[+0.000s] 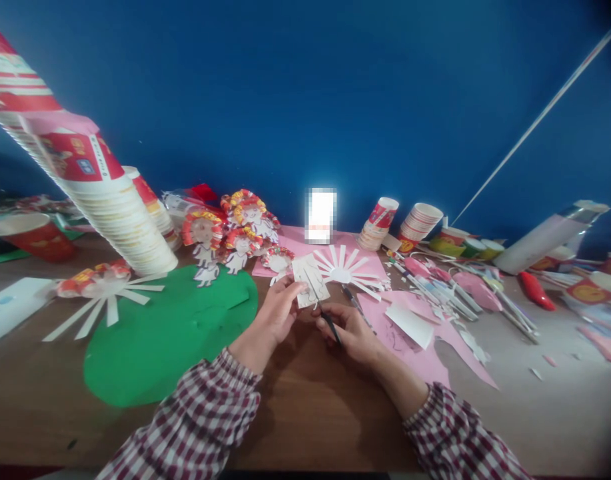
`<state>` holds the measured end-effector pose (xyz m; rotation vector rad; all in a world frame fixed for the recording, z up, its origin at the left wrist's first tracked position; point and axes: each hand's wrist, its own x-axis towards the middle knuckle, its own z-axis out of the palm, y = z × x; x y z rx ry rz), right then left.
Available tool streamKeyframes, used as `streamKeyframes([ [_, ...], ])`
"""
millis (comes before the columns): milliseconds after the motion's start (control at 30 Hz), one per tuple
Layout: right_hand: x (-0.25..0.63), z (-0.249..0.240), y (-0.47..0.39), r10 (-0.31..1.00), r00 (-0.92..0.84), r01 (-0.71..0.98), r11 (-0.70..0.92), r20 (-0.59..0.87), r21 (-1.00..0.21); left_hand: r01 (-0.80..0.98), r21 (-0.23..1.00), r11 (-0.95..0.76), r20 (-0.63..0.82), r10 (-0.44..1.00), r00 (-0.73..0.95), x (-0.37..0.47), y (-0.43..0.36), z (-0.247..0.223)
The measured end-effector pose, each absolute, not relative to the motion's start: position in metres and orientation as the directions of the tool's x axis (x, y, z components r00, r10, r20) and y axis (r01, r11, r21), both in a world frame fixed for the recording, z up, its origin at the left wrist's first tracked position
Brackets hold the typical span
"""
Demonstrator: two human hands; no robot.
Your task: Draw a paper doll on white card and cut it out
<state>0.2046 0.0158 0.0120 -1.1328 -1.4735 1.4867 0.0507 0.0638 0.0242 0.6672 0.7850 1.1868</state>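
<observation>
My left hand (281,308) pinches a small piece of white paper (310,283) that carries a line drawing. In my right hand (349,330) is a pair of scissors (330,324) with dark handles, its blades lying at the paper. Just beyond the paper lies a white paper cut-out (341,272) with strips fanning outward. To the left, a green paper sheet (170,340) with a rounded outline rests on the brown table (310,413). Paper figures with curled red and yellow manes (202,233) stand at its far edge.
A tall leaning stack of paper cups (120,213) rises at the left. Smaller cup stacks (419,227) stand at the back right. Pink paper (405,340), scraps, several pens (448,297) and a red glossy object (536,291) lie to the right. A blue wall (305,100) closes the back.
</observation>
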Motion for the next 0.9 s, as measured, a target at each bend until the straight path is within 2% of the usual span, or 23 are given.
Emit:
streamKeyframes([
  [567, 0.2039, 0.0119, 0.0132, 0.937, -0.341, 0.020, -0.075, -0.077, -0.997, -0.507, 0.819, 0.270, -0.189, 0.960, 0.206, 0.0524, 0.0623, 0.0253],
  [900, 0.2046, 0.0138, 0.0130, 0.939, -0.338, 0.059, -0.052, -0.069, -0.997, -0.517, 0.812, 0.271, -0.195, 0.961, 0.196, 0.0543, 0.0595, 0.0297],
])
